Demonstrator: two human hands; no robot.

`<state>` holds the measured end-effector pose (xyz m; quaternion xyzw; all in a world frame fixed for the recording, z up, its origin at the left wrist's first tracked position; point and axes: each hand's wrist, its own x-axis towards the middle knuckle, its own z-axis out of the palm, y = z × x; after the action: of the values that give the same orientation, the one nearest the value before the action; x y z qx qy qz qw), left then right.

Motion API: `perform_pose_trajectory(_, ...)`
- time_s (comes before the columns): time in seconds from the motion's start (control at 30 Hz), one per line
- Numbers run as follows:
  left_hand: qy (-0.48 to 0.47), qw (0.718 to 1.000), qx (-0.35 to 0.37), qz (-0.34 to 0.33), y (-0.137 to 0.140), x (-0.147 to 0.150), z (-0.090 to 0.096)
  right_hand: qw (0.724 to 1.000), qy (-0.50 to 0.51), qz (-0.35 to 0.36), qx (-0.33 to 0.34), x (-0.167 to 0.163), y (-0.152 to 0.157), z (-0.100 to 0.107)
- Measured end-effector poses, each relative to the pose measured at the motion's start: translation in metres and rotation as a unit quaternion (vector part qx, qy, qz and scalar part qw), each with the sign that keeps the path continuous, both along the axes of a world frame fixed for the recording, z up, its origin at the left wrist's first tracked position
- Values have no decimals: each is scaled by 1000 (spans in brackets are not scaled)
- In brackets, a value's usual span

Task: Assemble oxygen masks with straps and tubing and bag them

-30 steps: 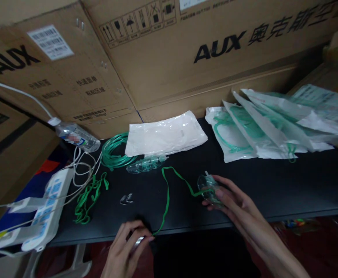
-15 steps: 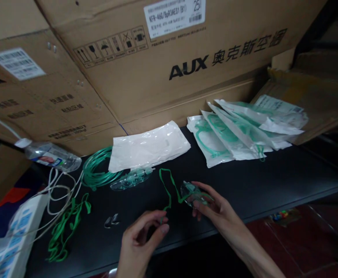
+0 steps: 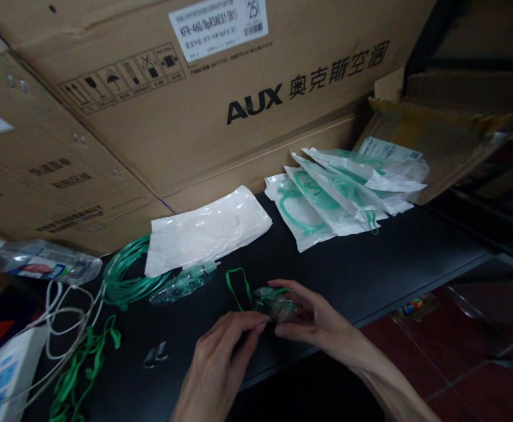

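- holding a clear, green-tinted mask (image 3: 272,300) above the front part of the black table (image 3: 339,272), we have it between both hands.
- our right hand (image 3: 315,319) grasps it from the right, fingers over the far side and thumb on the near side.
- our left hand (image 3: 223,351) has thumb and fingertips closed on the green strap (image 3: 235,271), right by the mask's left edge; the pinched end is too small for us to make out.
- the strap stands up in a narrow loop just behind our left fingers.
- beyond that, we see a second mask (image 3: 188,281) lying at the near edge of a flat white packet (image 3: 208,228).
- left of these we have a coil of green tubing (image 3: 127,281), partly under the packet, with two small clear pieces (image 3: 150,358) nearer to us.
- farther left lie a heap of green straps (image 3: 87,351), white cables (image 3: 50,310), a power strip (image 3: 10,366) and a plastic bottle (image 3: 52,261) on its side.
- to the right, we see sealed bags (image 3: 313,202) of green tubing overlapping in a row, beside an open carton (image 3: 432,132).
- behind everything, we face a big cardboard box (image 3: 221,146) printed "aux".
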<state>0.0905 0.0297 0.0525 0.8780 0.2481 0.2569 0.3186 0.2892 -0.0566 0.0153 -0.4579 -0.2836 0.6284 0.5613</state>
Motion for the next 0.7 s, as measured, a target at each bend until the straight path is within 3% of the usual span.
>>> perform_pose_trajectory(0.23, 26, 998, 56, -25, 15, 7, 5, 999, 24, 15, 27, 0, 3, -6)
perform_pose_trajectory(0.47, 18, 998, 37, -38, 13, 5, 8, 999, 24, 20, 36, 2, 3, -14)
perform_pose_trajectory(0.7, 54, 995, 49, -74, 14, 1, 11, 999, 18, 25, 35, 1, 4, -8)
